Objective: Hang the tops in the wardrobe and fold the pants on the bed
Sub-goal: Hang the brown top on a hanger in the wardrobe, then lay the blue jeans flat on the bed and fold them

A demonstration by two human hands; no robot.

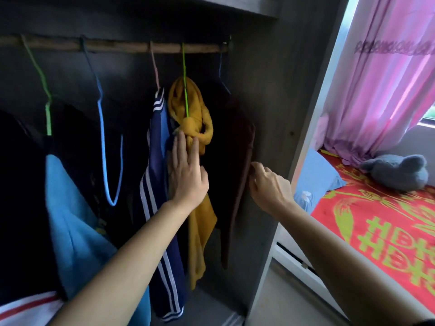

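Note:
Inside the open wardrobe a wooden rail (113,46) carries several hangers. A mustard yellow top (196,128) hangs on a green hanger, with a navy striped garment (157,175) to its left and a dark maroon top (237,165) to its right. My left hand (187,172) lies flat with fingers spread against the yellow top and the navy garment. My right hand (268,184) pinches the edge of the maroon top. An empty blue hanger (110,149) dangles further left, beside a light blue garment (75,231).
The wardrobe's grey side panel (277,114) stands just right of my right hand. Beyond it is a bed with a red and green cover (376,222), a blue pillow (317,175), a grey plush toy (397,170) and pink curtains (388,78).

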